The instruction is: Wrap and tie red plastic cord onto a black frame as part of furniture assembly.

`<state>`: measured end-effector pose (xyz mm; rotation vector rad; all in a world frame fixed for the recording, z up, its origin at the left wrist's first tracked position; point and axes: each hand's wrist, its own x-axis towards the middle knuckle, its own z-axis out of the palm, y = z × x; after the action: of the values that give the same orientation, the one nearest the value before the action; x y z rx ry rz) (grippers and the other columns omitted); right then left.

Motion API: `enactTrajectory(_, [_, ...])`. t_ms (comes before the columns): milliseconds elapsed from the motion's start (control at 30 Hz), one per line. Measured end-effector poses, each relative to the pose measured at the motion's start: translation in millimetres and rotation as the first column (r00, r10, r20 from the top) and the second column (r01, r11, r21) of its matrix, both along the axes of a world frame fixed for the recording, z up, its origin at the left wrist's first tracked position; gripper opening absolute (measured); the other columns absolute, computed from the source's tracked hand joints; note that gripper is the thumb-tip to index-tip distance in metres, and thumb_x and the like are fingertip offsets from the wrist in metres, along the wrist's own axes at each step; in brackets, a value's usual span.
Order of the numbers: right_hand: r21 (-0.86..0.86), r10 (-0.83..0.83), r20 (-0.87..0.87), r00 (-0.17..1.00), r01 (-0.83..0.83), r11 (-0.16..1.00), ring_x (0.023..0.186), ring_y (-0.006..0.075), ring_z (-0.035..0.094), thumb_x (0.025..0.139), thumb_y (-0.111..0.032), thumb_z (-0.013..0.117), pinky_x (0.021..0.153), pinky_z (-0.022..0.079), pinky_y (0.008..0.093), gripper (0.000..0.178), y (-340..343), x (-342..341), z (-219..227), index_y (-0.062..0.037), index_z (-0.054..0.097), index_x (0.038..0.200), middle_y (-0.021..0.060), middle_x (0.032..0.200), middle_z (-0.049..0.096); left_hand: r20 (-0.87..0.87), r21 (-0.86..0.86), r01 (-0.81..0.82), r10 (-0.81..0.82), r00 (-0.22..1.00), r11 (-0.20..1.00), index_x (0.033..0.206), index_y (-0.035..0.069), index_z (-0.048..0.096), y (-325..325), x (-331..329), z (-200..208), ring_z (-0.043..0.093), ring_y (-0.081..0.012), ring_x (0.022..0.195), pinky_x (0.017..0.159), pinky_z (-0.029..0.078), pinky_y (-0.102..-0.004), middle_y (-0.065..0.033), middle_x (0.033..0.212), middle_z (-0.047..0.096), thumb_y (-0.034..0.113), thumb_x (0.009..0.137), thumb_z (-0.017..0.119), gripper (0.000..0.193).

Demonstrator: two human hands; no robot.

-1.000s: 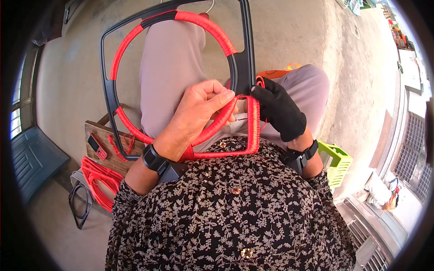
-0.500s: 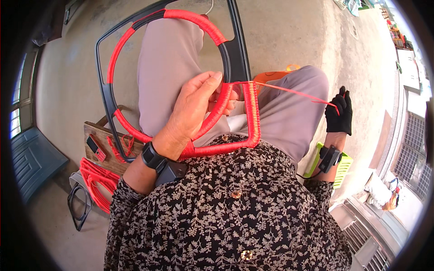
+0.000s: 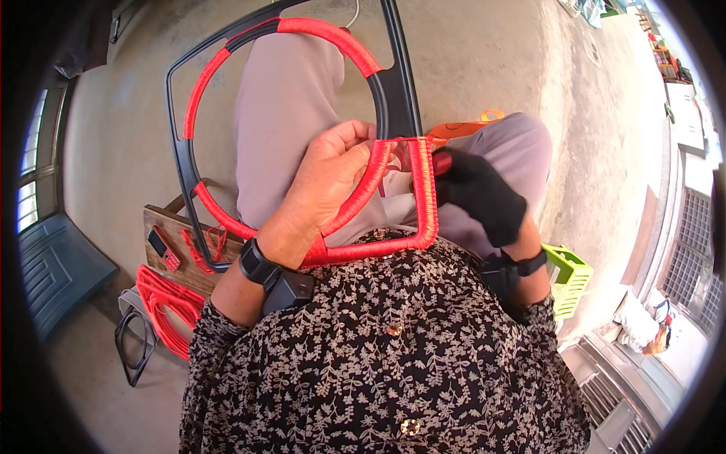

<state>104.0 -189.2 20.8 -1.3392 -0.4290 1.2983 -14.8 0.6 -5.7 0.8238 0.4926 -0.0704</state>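
Left hand (image 3: 327,178) pinches the black frame (image 3: 400,102); gloved right hand (image 3: 482,195), grip unclear; red cord (image 3: 426,189) winding, apparently, next turn wanting tension!

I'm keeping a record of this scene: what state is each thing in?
Frame: partly wrapped in red cord
Left hand: bare, closed on the frame
Right hand: black-gloved, fingers partly hidden
Phone: face up on wooden bench
Red coil: lying in loops
Green basket: partly hidden, contents unclear
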Motion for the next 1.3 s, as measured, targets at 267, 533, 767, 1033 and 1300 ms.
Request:
enactTrajectory(267, [0.025, -0.116, 0.273, 0.955, 0.114, 0.993, 0.08, 0.0094, 0.061, 0.079, -0.011, 0.071, 0.07, 0.052, 0.0266, 0.034, 47.7, 2.8, -46.0, -0.0028, 0.054, 0.107, 0.0051, 0.09, 0.065, -0.055, 0.144, -0.008, 0.016, 0.998, 0.99, 0.109, -0.002, 0.055, -3.0, 4.4, -2.2, 0.059, -0.0089, 0.08, 0.074, 0.047, -0.0221, -0.0031, 0.091, 0.062, 0.007, 0.09, 0.055, 0.021])
enactTrajectory(533, [0.06, 0.012, 0.439, 0.899, -0.042, 0.997, 0.082, 0.0088, 0.061, 0.075, -0.011, 0.076, 0.07, 0.052, 0.0265, 0.044, 47.0, 7.9, -30.6, -0.0038, 0.052, 0.111, 0.005, 0.092, 0.065, -0.22, 0.248, 0.108, -0.053, 0.974, 0.963, 0.098, 0.001, 0.058, -3.5, 8.1, 7.9, 0.055, -0.0057, 0.07, 0.063, 0.046, -0.0202, -0.0007, 0.084, 0.06, 0.009, 0.088, 0.061, 0.014])
enactTrajectory(767, [-0.044, 0.006, 0.489, 0.872, 0.018, 0.999, 0.075, 0.0108, 0.065, 0.075, -0.01, 0.074, 0.063, 0.053, 0.026, 0.043, 45.1, 10.7, -22.7, -0.0005, 0.052, 0.111, 0.0082, 0.086, 0.067, -0.125, 0.239, -0.011, 0.042, 0.991, 0.971, 0.091, 0.0, 0.055, -5.0, 7.0, -0.9, 0.056, -0.0083, 0.064, 0.055, 0.046, -0.0226, -0.0037, 0.081, 0.06, 0.007, 0.087, 0.061, 0.01])
enactTrajectory(1033, [0.001, -0.049, 0.096, 0.994, 0.049, 0.999, 0.07, 0.0131, 0.065, 0.08, -0.007, 0.069, 0.059, 0.053, 0.0261, 0.039, 50.2, 13.6, -25.7, 0.0014, 0.052, 0.114, 0.0096, 0.084, 0.067, -0.176, 0.177, 0.058, -0.026, 0.984, 0.983, 0.094, 0.002, 0.056, -3.1, 8.4, 1.0, 0.057, -0.0059, 0.073, 0.063, 0.047, -0.0195, -0.001, 0.085, 0.061, 0.009, 0.086, 0.063, 0.013])
enactTrajectory(1300, [-0.036, -0.242, 0.279, 0.929, 0.262, 0.964, 0.068, 0.0124, 0.062, 0.088, -0.014, 0.059, 0.056, 0.049, 0.0238, 0.03, 40.6, 21.6, -30.8, 0.0019, 0.054, 0.112, 0.0075, 0.083, 0.064, 0.032, 0.255, -0.118, 0.113, 0.993, 0.96, 0.095, 0.001, 0.055, -5.8, 3.6, -2.5, 0.054, -0.0038, 0.075, 0.068, 0.045, -0.0188, -0.0003, 0.085, 0.059, 0.004, 0.091, 0.054, 0.004])
